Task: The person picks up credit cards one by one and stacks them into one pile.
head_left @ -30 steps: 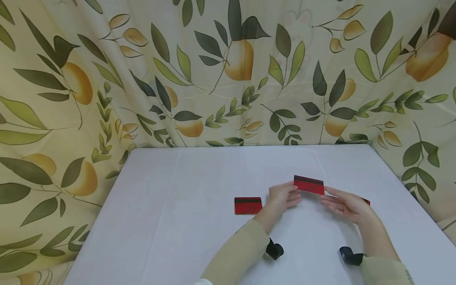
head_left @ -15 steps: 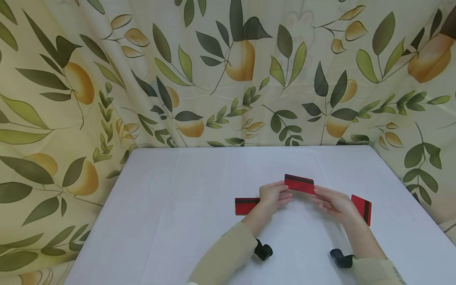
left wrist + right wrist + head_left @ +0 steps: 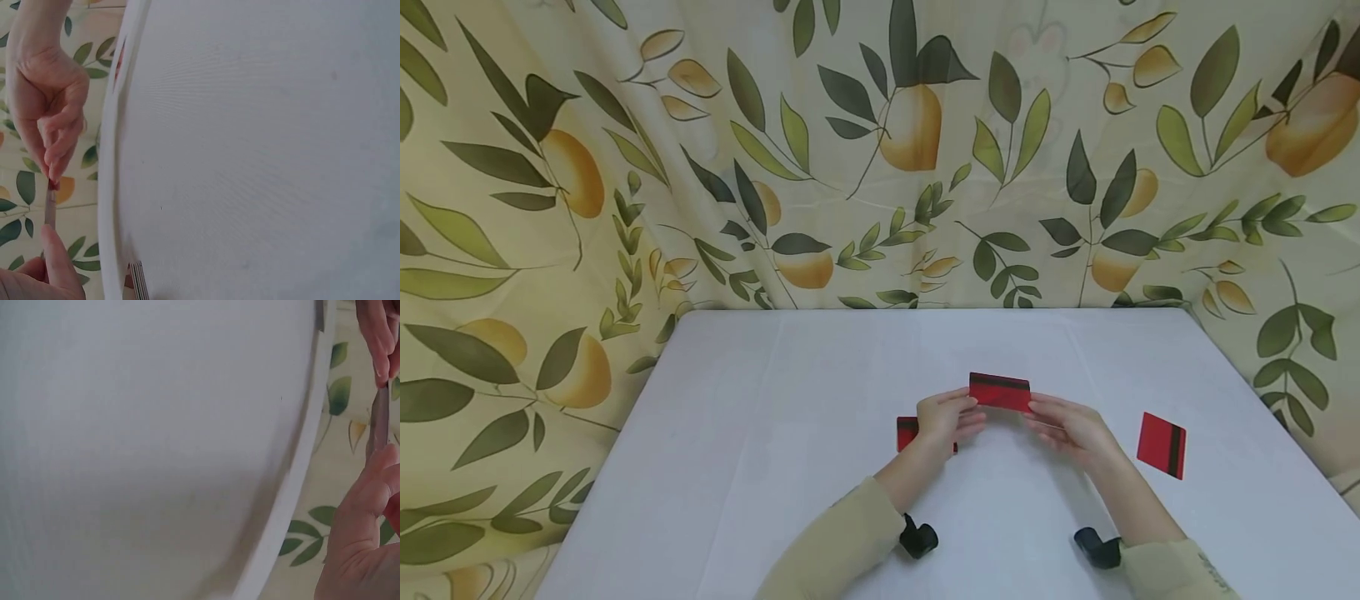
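Observation:
Between my two hands, a red card with a dark stripe (image 3: pixel 1000 392) is held up above the table. My left hand (image 3: pixel 942 418) pinches its left end, and my right hand (image 3: pixel 1071 427) pinches its right end. In the left wrist view the card (image 3: pixel 50 206) shows edge-on between the fingertips of both hands; the right wrist view also shows the card (image 3: pixel 379 419) from its edge. A second red card (image 3: pixel 907 431) lies on the table, partly hidden behind my left hand. To the right of my right arm lies a third red card (image 3: pixel 1162 446), turned at an angle, its stripe running lengthwise.
The table (image 3: pixel 775 467) has a white cover. A patterned curtain (image 3: pixel 865 225) with leaves and fruit hangs behind its far edge. Black wrist cameras are worn at both sleeves, the left camera (image 3: pixel 919 537) and the right camera (image 3: pixel 1097 548).
Both hands have moved left together, carrying the red card. The card on the right has come out from behind the right hand, while the left one is now partly covered.

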The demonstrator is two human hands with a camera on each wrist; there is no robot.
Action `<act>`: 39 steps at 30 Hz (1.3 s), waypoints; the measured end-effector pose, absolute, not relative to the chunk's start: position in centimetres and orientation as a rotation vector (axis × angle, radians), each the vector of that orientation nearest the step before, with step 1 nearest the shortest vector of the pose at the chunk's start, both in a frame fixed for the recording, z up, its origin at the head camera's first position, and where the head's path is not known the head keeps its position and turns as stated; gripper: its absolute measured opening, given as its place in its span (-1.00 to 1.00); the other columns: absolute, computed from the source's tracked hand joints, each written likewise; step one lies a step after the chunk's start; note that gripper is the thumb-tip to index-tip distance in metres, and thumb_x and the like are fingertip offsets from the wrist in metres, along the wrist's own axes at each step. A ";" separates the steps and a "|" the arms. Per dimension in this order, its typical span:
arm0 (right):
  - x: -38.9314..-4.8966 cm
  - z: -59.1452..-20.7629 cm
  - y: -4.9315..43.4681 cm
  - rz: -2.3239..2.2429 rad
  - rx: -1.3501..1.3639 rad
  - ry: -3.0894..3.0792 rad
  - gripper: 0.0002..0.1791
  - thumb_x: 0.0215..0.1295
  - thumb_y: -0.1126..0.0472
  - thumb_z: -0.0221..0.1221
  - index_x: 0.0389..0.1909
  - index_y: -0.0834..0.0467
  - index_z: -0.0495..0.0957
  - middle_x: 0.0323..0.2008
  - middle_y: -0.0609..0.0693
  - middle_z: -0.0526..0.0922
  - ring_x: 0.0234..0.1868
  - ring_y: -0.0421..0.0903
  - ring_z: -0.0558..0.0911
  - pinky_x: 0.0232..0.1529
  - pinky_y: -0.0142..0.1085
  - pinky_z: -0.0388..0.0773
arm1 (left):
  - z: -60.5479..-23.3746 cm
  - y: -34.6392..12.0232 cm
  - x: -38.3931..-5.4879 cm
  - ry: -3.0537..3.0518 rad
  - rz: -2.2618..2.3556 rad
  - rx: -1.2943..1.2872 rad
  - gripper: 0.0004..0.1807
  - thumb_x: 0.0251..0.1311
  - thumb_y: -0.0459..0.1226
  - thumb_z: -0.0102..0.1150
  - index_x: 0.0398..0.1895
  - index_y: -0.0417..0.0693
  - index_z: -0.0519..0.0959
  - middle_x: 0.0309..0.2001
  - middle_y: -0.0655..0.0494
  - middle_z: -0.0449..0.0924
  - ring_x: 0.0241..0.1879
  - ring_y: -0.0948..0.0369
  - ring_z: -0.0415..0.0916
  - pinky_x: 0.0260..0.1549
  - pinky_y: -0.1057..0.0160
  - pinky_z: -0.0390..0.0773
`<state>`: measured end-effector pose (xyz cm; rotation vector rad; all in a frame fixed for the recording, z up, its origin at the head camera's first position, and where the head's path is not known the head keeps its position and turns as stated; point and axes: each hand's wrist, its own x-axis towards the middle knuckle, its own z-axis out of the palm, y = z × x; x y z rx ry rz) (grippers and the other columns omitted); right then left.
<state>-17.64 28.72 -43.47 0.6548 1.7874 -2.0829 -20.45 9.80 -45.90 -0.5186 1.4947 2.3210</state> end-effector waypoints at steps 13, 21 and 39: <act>-17.3 -44.3 25.3 -2.065 0.656 1.773 -0.60 0.23 0.14 0.16 0.08 0.15 0.45 -0.43 -0.08 0.70 -0.38 -0.20 0.68 -0.47 -0.51 0.55 | -46.6 6.5 -19.3 1.541 2.314 -0.534 -0.72 0.10 -0.44 0.13 -0.08 -0.29 0.56 -0.37 -0.13 0.65 -0.46 0.10 0.64 -0.40 0.12 0.64; -17.2 -44.4 23.3 -2.014 0.652 1.803 -0.44 0.24 0.11 0.15 0.21 0.25 0.31 -0.37 -0.03 0.70 -0.35 -0.17 0.69 -0.45 -0.50 0.55 | -47.0 4.5 -18.2 1.538 2.325 -0.552 -0.68 0.13 -0.42 0.11 -0.02 -0.30 0.53 -0.35 -0.11 0.65 -0.47 0.15 0.64 -0.38 0.20 0.64; -16.7 -44.9 20.5 -1.930 0.641 1.845 -0.47 0.23 0.15 0.15 0.17 0.31 0.34 -0.44 -0.02 0.69 -0.47 -0.19 0.67 -0.52 -0.50 0.54 | -47.1 1.8 -16.5 1.538 2.315 -0.643 -0.63 0.16 -0.43 0.06 0.06 -0.34 0.46 -0.32 -0.12 0.63 -0.44 0.18 0.63 -0.35 0.20 0.64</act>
